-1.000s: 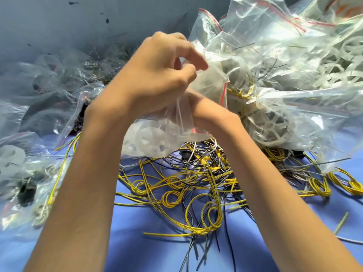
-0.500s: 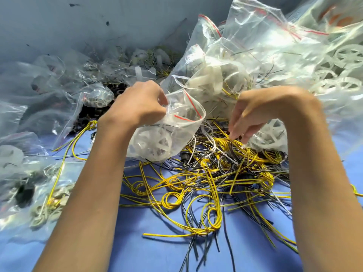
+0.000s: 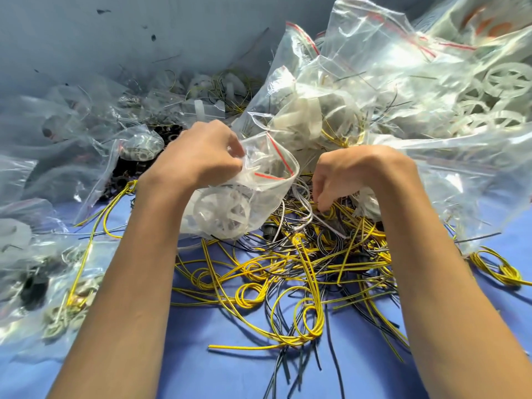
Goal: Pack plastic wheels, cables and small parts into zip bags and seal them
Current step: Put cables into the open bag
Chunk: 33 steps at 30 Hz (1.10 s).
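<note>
My left hand (image 3: pixel 198 155) grips the rim of a clear zip bag (image 3: pixel 259 197) with a red seal line, its mouth held open to the right. A white plastic wheel (image 3: pixel 221 210) lies inside the bag. My right hand (image 3: pixel 342 174) reaches down with curled fingers into a tangle of yellow and black cables (image 3: pixel 302 254) on the blue table (image 3: pixel 201 355), its fingertips pinching at cables just right of the bag. What it pinches is partly hidden.
A heap of filled clear zip bags (image 3: pixel 417 96) with white wheels rises at the back right. More bags with small parts (image 3: pixel 57 283) lie along the left. A grey wall (image 3: pixel 115 38) stands behind. A small yellow cable coil (image 3: pixel 501 269) lies at the right.
One second ago both hands were together at the bag's top. My right hand has left the bag and dropped onto the cable pile; my left hand lowered the bag, mouth open.
</note>
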Motion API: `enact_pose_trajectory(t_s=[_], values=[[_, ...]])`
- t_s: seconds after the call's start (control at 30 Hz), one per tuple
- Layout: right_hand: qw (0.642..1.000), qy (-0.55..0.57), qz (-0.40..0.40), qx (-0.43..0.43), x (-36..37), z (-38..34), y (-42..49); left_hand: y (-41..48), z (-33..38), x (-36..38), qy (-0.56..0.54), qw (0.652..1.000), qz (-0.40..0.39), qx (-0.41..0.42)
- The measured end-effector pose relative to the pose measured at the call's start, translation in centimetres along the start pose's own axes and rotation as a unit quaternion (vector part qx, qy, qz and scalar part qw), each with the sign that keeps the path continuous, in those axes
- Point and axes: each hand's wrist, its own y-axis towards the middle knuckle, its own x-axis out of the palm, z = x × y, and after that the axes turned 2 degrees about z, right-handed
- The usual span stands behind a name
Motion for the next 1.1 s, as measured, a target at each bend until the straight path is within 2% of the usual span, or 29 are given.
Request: enact_pose_trajectory(t_s=[0.1,0.3,0.47,0.63,0.73,0.8,0.83,0.9,1.0,1.03,1.1], values=[[1.0,0.001,0.013,0.019,-0.6,0.3,-0.4,0.0,0.1,-0.4,0.003,1.0,0.003,0.006],[0.998,-0.013,-0.012,0.062,-0.7,0.2,-0.7,-0.2,0.4,-1.1,-0.003,1.0,0.011,0.028],[1.0,-0.01,0.012,0.026,0.1,-0.5,0.1,-0.3,0.5,-1.2,0.003,0.999,0.009,0.039],[0.983,0.122,0.125,-0.061,-1.5,1.2,-1.6,-0.2,0.6,-1.3,0.002,0.999,0.021,0.042],[0.948,0.226,0.19,-0.118,-2.7,0.8,-2.9,-0.2,1.0,-2.0,-0.021,0.994,0.082,0.069],[0.927,0.283,0.205,-0.137,-3.1,0.1,-3.2,-0.6,1.8,-2.5,-0.082,0.984,0.114,0.109],[0.912,0.323,0.204,-0.151,-3.1,-0.3,-3.3,-0.8,2.2,-2.8,-0.117,0.978,0.108,0.132],[0.858,0.437,0.203,-0.18,-3.0,-1.1,-3.3,-1.3,2.8,-3.0,-0.158,0.971,0.065,0.165],[0.764,0.559,0.239,-0.215,-3.3,-1.3,-3.6,-1.4,2.9,-2.7,-0.135,0.976,0.023,0.167],[0.746,0.577,0.244,-0.227,-3.5,-1.1,-3.6,-1.3,2.8,-2.5,-0.121,0.979,0.023,0.162],[0.735,0.585,0.247,-0.237,-3.7,-0.7,-3.8,-1.2,2.7,-2.2,-0.096,0.983,0.019,0.153]])
